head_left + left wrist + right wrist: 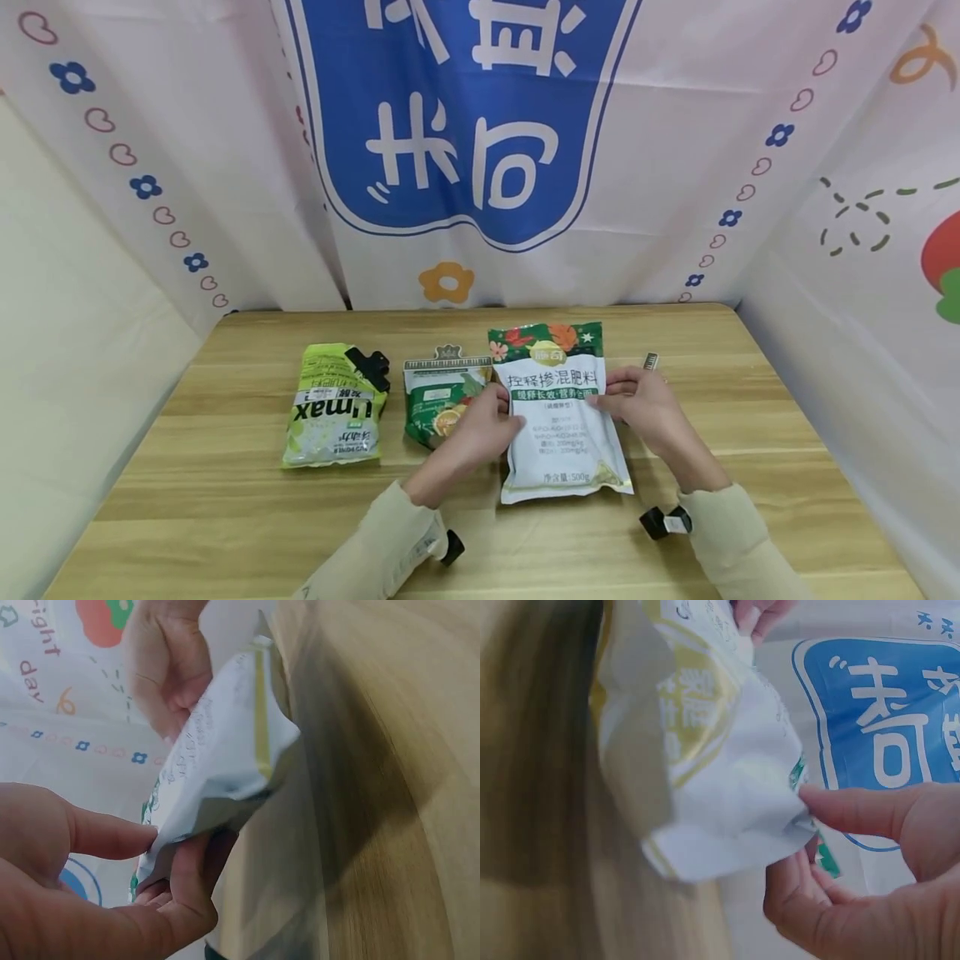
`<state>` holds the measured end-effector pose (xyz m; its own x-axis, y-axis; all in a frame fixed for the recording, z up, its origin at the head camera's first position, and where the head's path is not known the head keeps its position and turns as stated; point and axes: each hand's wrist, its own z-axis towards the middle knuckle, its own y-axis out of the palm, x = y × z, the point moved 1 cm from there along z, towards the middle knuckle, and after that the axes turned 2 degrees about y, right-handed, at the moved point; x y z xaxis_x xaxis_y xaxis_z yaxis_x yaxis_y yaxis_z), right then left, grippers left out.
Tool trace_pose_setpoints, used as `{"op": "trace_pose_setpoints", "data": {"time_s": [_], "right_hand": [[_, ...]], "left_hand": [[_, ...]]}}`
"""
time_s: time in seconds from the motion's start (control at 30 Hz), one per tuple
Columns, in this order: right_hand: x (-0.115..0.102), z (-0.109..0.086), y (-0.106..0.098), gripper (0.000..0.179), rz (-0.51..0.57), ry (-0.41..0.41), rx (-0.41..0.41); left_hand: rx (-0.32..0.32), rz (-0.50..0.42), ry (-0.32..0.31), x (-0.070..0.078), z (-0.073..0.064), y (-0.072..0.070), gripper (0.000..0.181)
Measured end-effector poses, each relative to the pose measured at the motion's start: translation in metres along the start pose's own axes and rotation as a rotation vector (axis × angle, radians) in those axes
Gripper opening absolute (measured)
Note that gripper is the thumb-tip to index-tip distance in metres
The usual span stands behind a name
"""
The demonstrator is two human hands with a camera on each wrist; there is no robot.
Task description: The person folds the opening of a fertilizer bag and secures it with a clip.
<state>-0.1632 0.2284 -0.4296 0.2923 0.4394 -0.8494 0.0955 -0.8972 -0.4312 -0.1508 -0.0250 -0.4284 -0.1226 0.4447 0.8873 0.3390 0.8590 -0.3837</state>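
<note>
Both hands hold a white and green fertilizer bag (555, 433) by its two side edges, its printed front facing up. The left hand (480, 421) pinches the left edge, thumb on the front and fingers curled behind, as the left wrist view of the bag (217, 742) shows. On the opposite edge the right hand (645, 404) pinches in the same way; in the right wrist view its thumb (862, 810) presses the front. The bag's lower end stands off the wooden table in the left wrist view, with a shadow beneath. Just left of it lies a smaller green pouch (431, 408), partly behind the left hand.
Farther left lies a lime-green bag (330, 425) with a black clip (369, 367) on its corner. A crown-shaped clip (447, 358) closes the pouch's top. A small patterned strip (650, 361) pokes out beyond the right hand. Printed curtains (660, 167) border the wooden table (225, 517).
</note>
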Motion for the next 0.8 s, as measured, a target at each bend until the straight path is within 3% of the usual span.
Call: {"op": "trace_pose_setpoints", "data": {"time_s": [0.4,0.67,0.8], "right_hand": [[-0.004,-0.013,0.018,0.043,0.138,-0.051,-0.055],[-0.011,-0.023,0.023,0.043,0.156,-0.093,-0.067],[-0.014,-0.028,0.023,0.043,0.166,-0.102,-0.087]], "left_hand": [[0.051,0.038,0.057,-0.002,-0.032,-0.021,0.041],[0.061,-0.002,0.136,-0.010,-0.046,-0.030,0.034],[0.081,0.014,0.143,-0.011,-0.051,-0.033,0.031]]}}
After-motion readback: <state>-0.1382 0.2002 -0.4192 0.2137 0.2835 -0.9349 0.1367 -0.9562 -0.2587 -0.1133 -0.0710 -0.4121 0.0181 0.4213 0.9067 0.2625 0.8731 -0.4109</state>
